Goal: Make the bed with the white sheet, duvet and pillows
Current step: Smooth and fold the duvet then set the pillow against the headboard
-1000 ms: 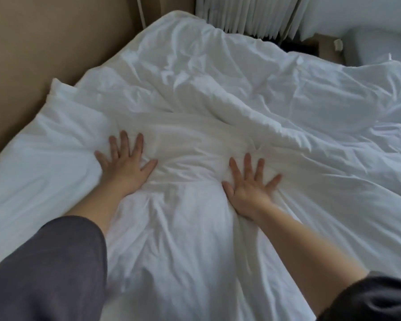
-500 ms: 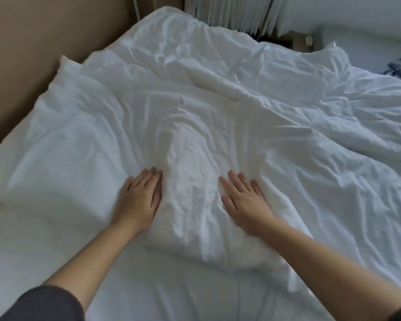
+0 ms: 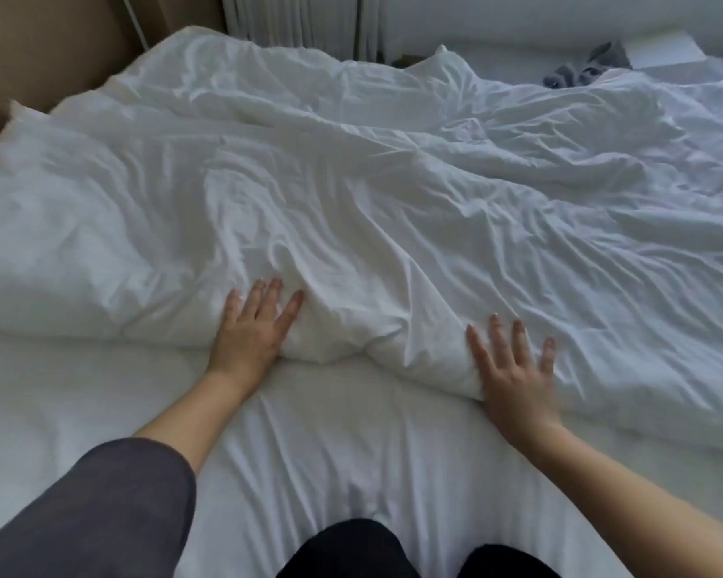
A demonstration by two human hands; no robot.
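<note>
Duvet (image 3: 393,210), white, puffy and deeply creased, ends in a rounded near edge where left hand (image 3: 251,331) and right hand (image 3: 514,373) press flat, fingers spread, above smoother sheet (image 3: 330,444).

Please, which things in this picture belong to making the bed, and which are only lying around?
For the job:
- duvet, crumpled over the far part of the bed
- sheet, bare in front
- left hand and right hand, flat at the duvet's near edge

Only lying about:
- grey cloth, far right
- white flat object beside it
- curtain
- beige panel
</note>
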